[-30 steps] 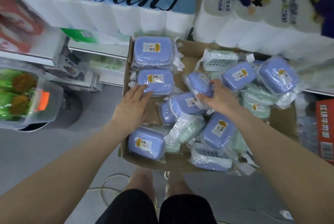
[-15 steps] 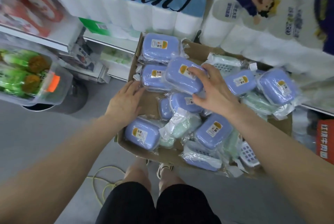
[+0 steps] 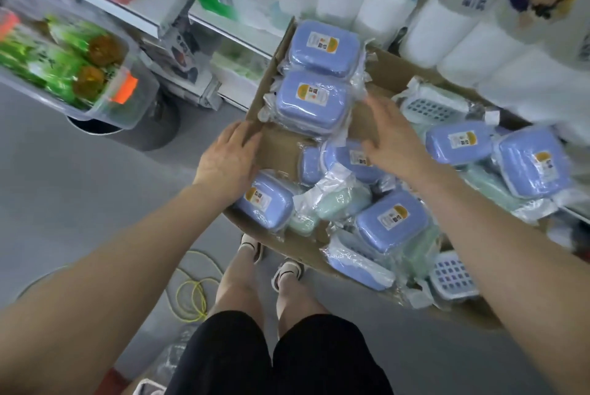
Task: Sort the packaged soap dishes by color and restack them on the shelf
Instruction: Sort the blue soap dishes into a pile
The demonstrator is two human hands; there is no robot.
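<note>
Cardboard box (image 3: 277, 145) full of bagged soap dishes, sitting at shelf level below toilet-paper packs (image 3: 447, 30). Left hand (image 3: 228, 160) flat on the box's left edge, fingers straight and close together, holding nothing; heel just beside a blue dish (image 3: 265, 201) in the near-left corner. Right hand (image 3: 394, 142) palm-down over the middle of the box, fingers loosely spread, blurred — no grip on anything visible; partly covering another blue dish (image 3: 354, 160), contact can't be told. Two blue dishes stacked along the far-left side: far one (image 3: 324, 48) against the back, second (image 3: 313, 101) in front of it, with more bags under it. Right side unsorted — blue dishes (image 3: 458, 144), (image 3: 534, 165), (image 3: 391, 219) mixed with green dishes (image 3: 338, 204) and white grid inserts (image 3: 427, 109), (image 3: 451, 278), several tilted and overlapping. Clear bin (image 3: 127, 107) with green packets on the left, beside the shelf. Grey floor below, yellow cord (image 3: 191, 295) coiled near the feet.
</note>
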